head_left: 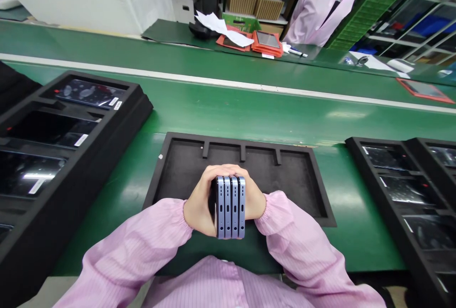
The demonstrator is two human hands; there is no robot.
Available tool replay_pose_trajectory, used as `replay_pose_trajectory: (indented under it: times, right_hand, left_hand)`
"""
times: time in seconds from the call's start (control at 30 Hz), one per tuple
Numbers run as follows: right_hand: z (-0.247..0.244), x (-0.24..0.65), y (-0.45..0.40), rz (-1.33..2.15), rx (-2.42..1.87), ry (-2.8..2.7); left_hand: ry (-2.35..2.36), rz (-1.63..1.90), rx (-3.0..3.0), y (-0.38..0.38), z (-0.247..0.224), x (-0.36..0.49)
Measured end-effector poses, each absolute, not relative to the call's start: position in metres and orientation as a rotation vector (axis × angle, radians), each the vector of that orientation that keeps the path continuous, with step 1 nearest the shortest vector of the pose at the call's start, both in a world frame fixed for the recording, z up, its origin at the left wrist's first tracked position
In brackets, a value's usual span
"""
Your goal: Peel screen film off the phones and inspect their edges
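Several blue smartphones [231, 208] stand side by side on edge, pressed into one stack, with their port ends facing me. My left hand [203, 203] wraps round the stack from the left, its fingers over the far end. From the other side my right hand [253, 196] grips the same stack. The two hands meet at the far end, where the fingertips are partly hidden. Beneath and beyond them a black foam tray [285, 180] with short dividers along its far wall lies on the green bench.
At left, a thick stack of black foam trays [124, 104] holds phones with white labels. More phone-filled trays [359, 156] lie at right. Beyond the pale strip [213, 80] are orange-framed items [267, 42] and papers [224, 28]. A co-worker in a pink smock [309, 9] stands across the bench.
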State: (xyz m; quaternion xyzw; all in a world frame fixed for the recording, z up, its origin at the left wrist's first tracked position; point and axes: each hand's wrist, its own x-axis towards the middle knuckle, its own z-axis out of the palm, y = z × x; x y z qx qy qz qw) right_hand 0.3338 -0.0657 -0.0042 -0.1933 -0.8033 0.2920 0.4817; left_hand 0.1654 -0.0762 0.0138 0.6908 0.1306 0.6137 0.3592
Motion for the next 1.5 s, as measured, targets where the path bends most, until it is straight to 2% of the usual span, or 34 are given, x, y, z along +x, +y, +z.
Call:
replay_pose_trajectory:
  times: [1.07, 1.5]
  right_hand:
    - [0.001, 0.335, -0.065, 0.887, -0.513, -1.923]
    - [-0.004, 0.336, -0.064, 0.730, -0.457, -1.964]
  left_hand:
    - [0.474, 1.547, 1.874, -0.072, 0.022, 0.164]
    - [0.361, 1.593, 1.796, -0.072, 0.017, 0.167]
